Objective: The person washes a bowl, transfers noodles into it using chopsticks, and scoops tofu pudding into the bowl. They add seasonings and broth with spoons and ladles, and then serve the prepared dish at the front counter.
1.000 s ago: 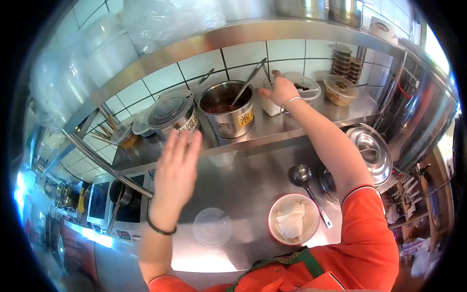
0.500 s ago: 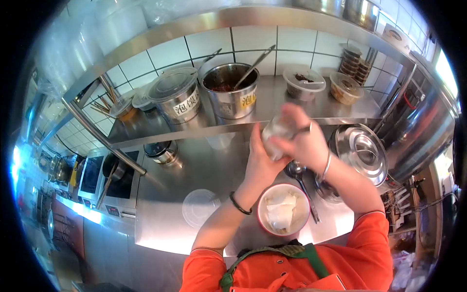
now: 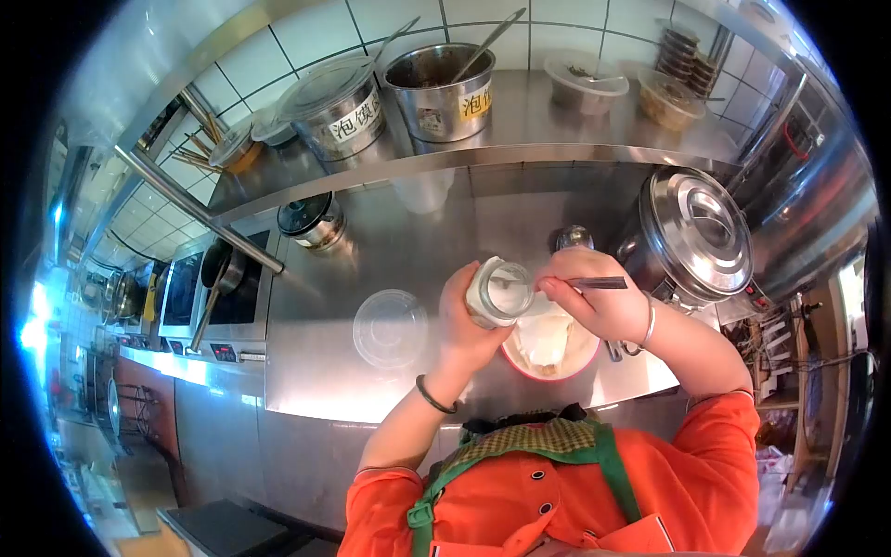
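Nearest: pink-rimmed bowl (image 3: 553,377) on the metal surface (image 3: 311,367), pale pieces (image 3: 544,342) inside, far side partly hidden by the hands. Left hand (image 3: 462,306) is curled round a glass jar (image 3: 502,295), which is off the surface, just above and left of the bowl, mouth tipped toward the other hand. White stuff in it. Right hand (image 3: 594,302) is closed in a pinch on a thin metal spoon (image 3: 599,282); handle sticks out to the right, far end looks to be at or in the jar mouth, can't tell how deep. My read: step in hand is spooning from the jar. Next move calls for a steady jar and the spoon kept level coming out; main risk is knocking the rim and shedding white stuff. Can't tell how full the spoon is. Clear lid (image 3: 390,329) lies flat, well left of the bowl. Ladle (image 3: 573,239) just beyond the right hand, big lidded steel pot (image 3: 698,232) off to its right, small dark-lidded pot (image 3: 311,221) back left. Farthest: shelf (image 3: 524,154) with an uncovered sauce pot (image 3: 445,104) and lidded tubs (image 3: 587,88).
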